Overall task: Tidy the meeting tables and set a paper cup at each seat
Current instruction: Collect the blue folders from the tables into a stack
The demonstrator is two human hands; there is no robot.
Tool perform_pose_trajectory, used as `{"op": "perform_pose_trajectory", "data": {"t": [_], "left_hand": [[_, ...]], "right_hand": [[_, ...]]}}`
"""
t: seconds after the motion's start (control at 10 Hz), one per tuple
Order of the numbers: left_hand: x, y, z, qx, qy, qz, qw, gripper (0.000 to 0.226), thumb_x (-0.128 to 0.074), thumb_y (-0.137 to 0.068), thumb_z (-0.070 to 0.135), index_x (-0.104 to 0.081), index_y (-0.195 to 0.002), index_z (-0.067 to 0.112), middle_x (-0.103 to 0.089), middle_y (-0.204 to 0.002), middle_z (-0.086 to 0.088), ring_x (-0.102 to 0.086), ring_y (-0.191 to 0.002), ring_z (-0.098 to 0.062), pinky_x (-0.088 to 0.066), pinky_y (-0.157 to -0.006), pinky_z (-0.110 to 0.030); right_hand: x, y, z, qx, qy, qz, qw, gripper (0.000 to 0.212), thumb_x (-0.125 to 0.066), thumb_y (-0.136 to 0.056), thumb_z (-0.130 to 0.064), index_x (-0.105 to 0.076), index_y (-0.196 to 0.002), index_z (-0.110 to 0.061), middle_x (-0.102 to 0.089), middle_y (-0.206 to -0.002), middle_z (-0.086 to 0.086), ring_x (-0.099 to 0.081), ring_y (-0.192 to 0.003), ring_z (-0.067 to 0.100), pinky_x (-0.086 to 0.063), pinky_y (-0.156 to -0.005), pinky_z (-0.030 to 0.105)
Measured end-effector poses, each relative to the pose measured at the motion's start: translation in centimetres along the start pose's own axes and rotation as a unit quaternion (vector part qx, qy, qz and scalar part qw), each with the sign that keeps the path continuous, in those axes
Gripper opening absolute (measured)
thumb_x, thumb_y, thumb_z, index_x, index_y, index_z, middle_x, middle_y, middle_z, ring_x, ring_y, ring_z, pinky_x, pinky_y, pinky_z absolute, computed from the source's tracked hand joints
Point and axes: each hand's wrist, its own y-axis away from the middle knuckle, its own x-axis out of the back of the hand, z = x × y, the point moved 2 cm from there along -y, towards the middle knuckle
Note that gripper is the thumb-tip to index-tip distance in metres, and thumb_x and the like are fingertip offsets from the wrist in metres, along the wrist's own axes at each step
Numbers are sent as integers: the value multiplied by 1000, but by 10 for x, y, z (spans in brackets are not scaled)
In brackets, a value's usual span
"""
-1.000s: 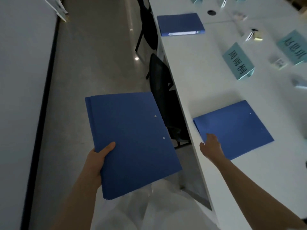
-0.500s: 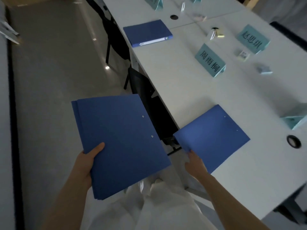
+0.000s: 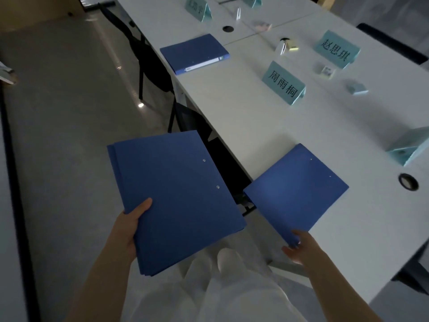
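Note:
My left hand (image 3: 130,225) grips a stack of blue folders (image 3: 176,196) by its lower left edge, out over the floor beside the white meeting table (image 3: 243,117). My right hand (image 3: 300,248) holds the near corner of another blue folder (image 3: 296,191), which juts past the table's near edge. A third blue binder (image 3: 193,53) lies flat farther along the table. No paper cup is visible.
Teal name cards (image 3: 283,83) (image 3: 336,48) (image 3: 198,8) stand on the table, with small note pads and clips between them. Round cable holes (image 3: 408,181) (image 3: 228,29) sit in the tabletop. Black chairs (image 3: 148,54) are tucked under the table's left side. Grey floor lies to the left.
My right hand went from resting on the table folder to gripping its near corner, and has pulled it toward me past the table edge. The left-hand stack stayed put.

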Motion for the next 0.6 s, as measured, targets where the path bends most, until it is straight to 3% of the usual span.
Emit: {"op": "perform_pose_trajectory", "data": {"t": [0.1,0.2,0.3,0.4,0.5,0.6], "left_hand": [[1,1,-2,2,-5,-2,1000,40,-74,-83,30,-64,-120,17,-72,-111,-7,-68,-97,-34,-56,-72,-47],[2,2,-3,3,-3,-4,1000,38,-73,-84,28,-64,-119,16,-72,-110,-7,-68,-96,-34,-56,-70,-46],[4,2,-6,7,-2,-6,1000,41,-74,-83,29,-64,-121,16,-72,-112,-8,-68,-98,-36,-56,-74,-48],[5,2,-10,10,2,-8,1000,40,-74,-83,29,-64,-120,16,-72,-112,-8,-68,-98,-36,-56,-76,-49],[5,2,-11,9,7,-7,1000,39,-73,-84,29,-63,-120,16,-72,-112,-8,-68,-98,-35,-56,-74,-49],[7,1,-10,9,12,-6,1000,39,-74,-83,29,-64,-119,16,-72,-112,-9,-68,-98,-36,-56,-75,-50]], "right_hand": [[-16,30,-8,-63,-177,33,982,19,-49,-94,-6,-46,-112,-13,-48,-97,9,-49,-73,20,-50,-60,20],[-7,31,-9,-43,-150,48,987,13,-60,-91,-15,-47,-88,-11,-48,-88,6,-46,-66,17,-44,-57,24],[-15,29,-22,-17,-169,1,985,11,-54,-94,-10,-51,-104,-12,-56,-107,7,-57,-82,23,-50,-79,33],[-23,39,-29,31,-186,-43,981,31,-41,-92,8,-50,-115,-11,-55,-111,10,-58,-97,28,-50,-87,40],[-28,52,-35,64,-233,-88,966,35,-34,-86,15,-54,-101,-10,-56,-94,8,-55,-83,25,-52,-74,37],[-32,57,-35,43,-322,-159,932,44,-50,-88,10,-57,-125,-12,-63,-117,9,-62,-96,26,-59,-69,34]]}}
